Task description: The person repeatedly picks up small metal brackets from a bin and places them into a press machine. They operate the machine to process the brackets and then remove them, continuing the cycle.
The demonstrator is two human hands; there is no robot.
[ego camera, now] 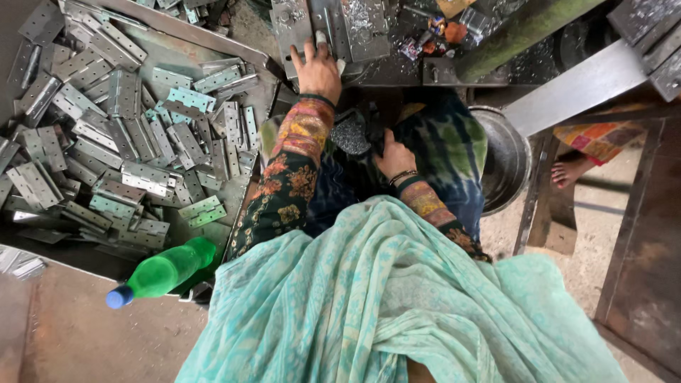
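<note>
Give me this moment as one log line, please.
left hand: flat on metal plate | right hand: low in lap, grip unclear | hinge pile: left | green bottle: lying by pile

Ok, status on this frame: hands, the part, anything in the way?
Left hand flat on metal plate at machine. Right hand low in lap, grip unclear. Hinge pile left, apart.

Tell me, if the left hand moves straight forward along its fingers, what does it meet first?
The left hand already lies on a flat grey metal plate on the machine bed. Its fingers point up the picture, so it would probably slide along that plate toward the grey metal block behind; depth is unclear.
</note>
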